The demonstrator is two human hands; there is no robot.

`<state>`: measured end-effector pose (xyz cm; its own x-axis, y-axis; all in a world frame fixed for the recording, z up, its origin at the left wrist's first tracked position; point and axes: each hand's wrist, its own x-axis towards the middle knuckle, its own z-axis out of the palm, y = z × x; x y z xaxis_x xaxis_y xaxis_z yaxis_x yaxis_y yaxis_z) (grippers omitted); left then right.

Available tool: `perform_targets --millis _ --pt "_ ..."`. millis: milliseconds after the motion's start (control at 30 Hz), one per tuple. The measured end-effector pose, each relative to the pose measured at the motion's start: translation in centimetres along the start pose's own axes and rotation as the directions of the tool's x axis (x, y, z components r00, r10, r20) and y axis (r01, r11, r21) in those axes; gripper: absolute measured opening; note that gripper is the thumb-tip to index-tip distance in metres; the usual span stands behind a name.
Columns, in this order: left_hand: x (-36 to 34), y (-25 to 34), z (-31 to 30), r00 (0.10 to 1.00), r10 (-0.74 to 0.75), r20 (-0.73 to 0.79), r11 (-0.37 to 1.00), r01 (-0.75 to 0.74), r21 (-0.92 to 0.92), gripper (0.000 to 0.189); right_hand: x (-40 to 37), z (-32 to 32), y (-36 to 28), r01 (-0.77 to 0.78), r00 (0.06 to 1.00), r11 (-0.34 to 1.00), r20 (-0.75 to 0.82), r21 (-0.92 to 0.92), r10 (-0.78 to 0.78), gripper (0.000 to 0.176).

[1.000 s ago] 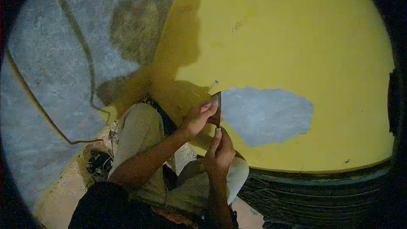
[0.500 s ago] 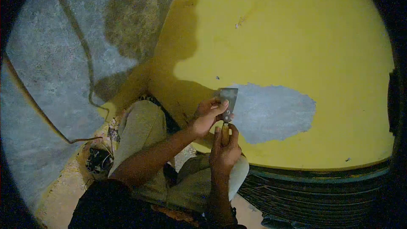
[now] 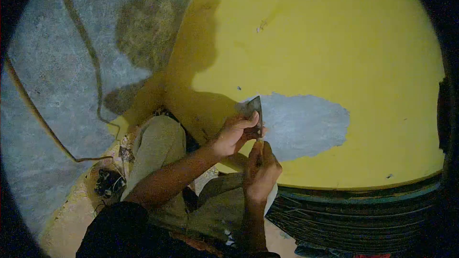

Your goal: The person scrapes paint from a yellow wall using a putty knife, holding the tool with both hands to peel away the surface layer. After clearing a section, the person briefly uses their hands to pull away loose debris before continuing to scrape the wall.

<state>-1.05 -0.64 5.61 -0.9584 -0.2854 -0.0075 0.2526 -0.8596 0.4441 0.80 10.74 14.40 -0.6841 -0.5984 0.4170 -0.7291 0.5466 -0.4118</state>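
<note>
A putty knife [image 3: 258, 114] with a dark, flat blade is held between my two hands in front of the yellow surface. My left hand [image 3: 235, 133] grips the blade, its thumb lying across the metal. Just below, my right hand [image 3: 262, 174] has its fingers closed round the handle, which they mostly hide. The blade now shows at a slant, nearly edge-on. Beside it, the yellow painted surface [image 3: 334, 43] bears a ragged grey patch [image 3: 308, 126] where yellow is absent.
A grey-blue surface [image 3: 48, 86] with a brown cable [image 3: 38, 110] lies to the left. A small container of dark items [image 3: 109, 182] stands near my knee [image 3: 160, 138]. Dark ribbed material [image 3: 349, 220] sits below the yellow at lower right. My shadow falls across the upper middle.
The putty knife has turned so its blade faces me less squarely. My right hand has shifted slightly right and down and its fingers wrap the handle differently. My left hand still grips the blade.
</note>
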Motion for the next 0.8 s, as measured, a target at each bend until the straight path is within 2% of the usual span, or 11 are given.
perform_targets --millis 67,200,267,300,367,433,500,633,700,733,800 --pt "0.2 0.0 -0.1 0.996 -0.08 -0.044 0.996 0.078 -0.046 0.034 0.1 0.1 0.0 -0.003 1.0 1.0 0.019 0.024 0.002 0.018" --pt "-0.3 0.8 0.5 0.991 -0.019 -0.133 0.999 0.023 0.026 0.032 0.6 0.8 0.1 0.021 1.0 1.0 -0.021 0.007 -0.021 0.016" --pt "0.3 0.7 -0.9 0.931 0.365 -0.016 0.893 -0.345 0.288 0.031 1.5 1.6 0.6 0.071 0.997 0.997 -0.026 0.005 -0.071 0.016" --pt "0.1 1.3 -1.4 0.933 0.359 -0.011 0.895 -0.34 0.29 0.031 2.5 2.6 1.1 0.137 0.99 0.99 0.036 0.035 -0.138 0.016" --pt "0.3 4.3 -2.7 0.979 0.082 -0.189 0.987 -0.106 -0.124 0.032 3.9 3.4 0.4 0.22 0.972 0.971 0.068 0.091 -0.227 0.017" --pt "0.1 3.8 -3.4 0.986 0.089 -0.142 0.986 -0.107 -0.127 0.033 3.6 3.5 -0.9 0.146 0.984 0.981 0.085 0.126 -0.158 0.019" --pt "-0.4 2.9 -3.9 0.961 0.138 -0.239 0.99 -0.14 0.008 0.034 2.5 4.3 -1.6 0.11 0.99 0.984 0.072 0.143 -0.121 0.019" --pt "-1.0 2.5 -4.1 0.971 0.133 -0.196 0.957 -0.074 0.282 0.036 0.1 4.1 0.2 -0.083 0.993 0.989 0.09 0.123 0.072 0.02" --pt "-1.1 2.1 -3.2 0.958 0.255 -0.128 0.868 -0.169 0.466 0.038 -0.6 3.5 0.7 -0.01 1.0 0.993 0.001 0.12 0.01 0.019" --pt "-1.5 2.0 -2.0 0.963 0.244 -0.114 0.869 -0.166 0.465 0.038 -0.9 3.0 0.9 0.08 0.995 0.99 -0.077 0.112 -0.071 0.018" --pt "-2.9 1.9 0.3 0.965 0.203 -0.167 0.979 -0.196 0.054 0.038 -1.5 1.7 0.5 0.095 0.988 0.994 -0.123 0.046 -0.089 0.019"
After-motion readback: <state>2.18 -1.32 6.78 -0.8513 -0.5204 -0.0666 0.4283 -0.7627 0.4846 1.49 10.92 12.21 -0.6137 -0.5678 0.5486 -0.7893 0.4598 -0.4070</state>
